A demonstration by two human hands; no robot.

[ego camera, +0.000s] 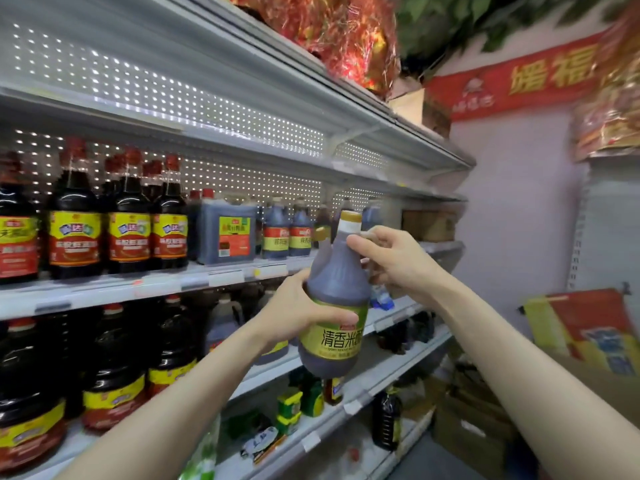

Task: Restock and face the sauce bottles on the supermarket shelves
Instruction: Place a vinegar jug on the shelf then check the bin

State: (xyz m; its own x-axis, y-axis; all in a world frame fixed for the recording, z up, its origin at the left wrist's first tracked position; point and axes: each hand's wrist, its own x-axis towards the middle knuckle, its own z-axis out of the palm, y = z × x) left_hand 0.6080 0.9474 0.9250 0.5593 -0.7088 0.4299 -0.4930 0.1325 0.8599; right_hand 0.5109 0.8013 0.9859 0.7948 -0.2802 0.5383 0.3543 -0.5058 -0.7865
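One sauce bottle (337, 271), two grips: left grip (294, 313) curled round body, right grip (391, 261) pinching neck.

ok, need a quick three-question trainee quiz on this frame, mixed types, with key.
1. True or false: the left hand and the right hand both hold the held bottle.
2. The tall bottles on the shelf at left have caps that are: A red, B green, C white.
3. Fill in: the hand at the held bottle's neck is the ___ hand.
Key: 1 true; 2 A; 3 right.
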